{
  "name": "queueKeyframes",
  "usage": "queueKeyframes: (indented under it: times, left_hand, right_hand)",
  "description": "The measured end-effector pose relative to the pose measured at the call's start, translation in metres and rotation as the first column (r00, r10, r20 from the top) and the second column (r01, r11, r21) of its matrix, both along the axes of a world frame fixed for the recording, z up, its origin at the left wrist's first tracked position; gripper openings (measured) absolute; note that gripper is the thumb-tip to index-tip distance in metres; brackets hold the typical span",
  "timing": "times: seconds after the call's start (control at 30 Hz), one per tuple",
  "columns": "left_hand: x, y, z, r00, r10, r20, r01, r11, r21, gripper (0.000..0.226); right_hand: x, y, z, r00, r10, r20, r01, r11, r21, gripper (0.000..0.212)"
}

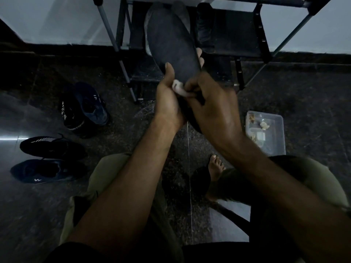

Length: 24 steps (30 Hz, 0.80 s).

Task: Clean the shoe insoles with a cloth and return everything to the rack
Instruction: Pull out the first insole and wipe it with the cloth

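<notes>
Dim floor (190,145): left hand (169,99) grips insole (171,46), axis toward 12 o'clock; right hand (210,103) pinches cloth (179,89) at its 6 o'clock end.

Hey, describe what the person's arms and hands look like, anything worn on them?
Both forearms are bare, with no sleeves in view. The left hand and the right hand wear no gloves, and no rings, watch or bracelet show. The right hand is motion-blurred, so small details there cannot be told.
</notes>
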State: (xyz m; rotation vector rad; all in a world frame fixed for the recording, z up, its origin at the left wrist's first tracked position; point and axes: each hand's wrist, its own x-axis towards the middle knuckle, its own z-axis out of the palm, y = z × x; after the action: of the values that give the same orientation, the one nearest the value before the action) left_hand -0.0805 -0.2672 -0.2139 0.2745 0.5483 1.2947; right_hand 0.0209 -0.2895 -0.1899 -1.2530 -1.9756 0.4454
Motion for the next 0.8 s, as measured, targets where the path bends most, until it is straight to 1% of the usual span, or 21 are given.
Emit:
queueKeyframes:
  times: [0.07,0.13,0.2,0.27,0.33,0.37,0.43,0.5,0.67,0.73,0.8]
  left_hand:
    - [0.001,0.0,0.001,1.0,0.0,-0.003,0.0,0.999,0.037,0.064]
    - [0.002,-0.001,0.002,1.0,0.002,0.029,-0.002,1.0,0.012,0.062]
    - [0.005,-0.002,0.007,0.997,-0.006,0.074,0.007,1.0,-0.02,0.057]
    - [0.006,-0.004,0.011,0.996,0.002,0.093,0.001,1.0,-0.027,0.06]
    - [0.005,-0.002,0.009,0.995,0.007,0.101,-0.007,1.0,-0.002,0.063]
    - [0.002,0.0,0.006,0.996,0.022,0.083,-0.023,1.0,0.012,0.064]
    - [-0.002,0.001,0.001,0.999,0.032,0.003,-0.032,0.999,0.04,0.064]
    - [-0.002,0.001,-0.001,0.999,0.03,-0.017,-0.03,0.999,0.041,0.065]
    - [0.004,-0.001,0.008,0.998,0.02,0.064,-0.017,0.999,-0.045,0.06]
    - [0.004,-0.001,0.009,0.997,0.031,0.076,-0.029,0.999,-0.029,0.06]
    - [0.001,0.0,0.006,0.997,0.037,0.065,-0.037,0.999,0.004,0.062]
  right_hand:
    - [-0.004,-0.001,0.002,0.999,0.029,-0.034,-0.029,1.0,-0.001,0.031]
    - [0.0,0.01,0.006,1.0,0.008,-0.027,-0.008,1.0,0.018,0.033]
    - [0.009,0.026,0.007,0.999,-0.051,-0.008,0.051,0.997,0.05,0.024]
    - [0.018,0.034,0.006,0.995,-0.095,-0.012,0.095,0.994,0.058,0.017]
    - [0.018,0.026,0.002,0.997,-0.071,-0.002,0.071,0.997,0.019,0.016]
    - [0.013,0.017,0.001,0.999,-0.04,0.0,0.04,0.999,-0.008,0.016]
    - [0.001,0.0,0.0,0.999,0.029,-0.02,-0.029,0.999,-0.03,0.022]
    - [-0.007,-0.002,0.004,0.997,0.053,-0.058,-0.055,0.998,-0.03,0.029]
    - [0.007,0.033,0.01,0.998,-0.063,-0.028,0.064,0.997,0.037,0.029]
    - [0.015,0.032,0.009,0.996,-0.087,-0.02,0.088,0.995,0.042,0.025]
    - [0.012,0.019,0.005,0.998,-0.057,0.001,0.057,0.998,0.013,0.021]
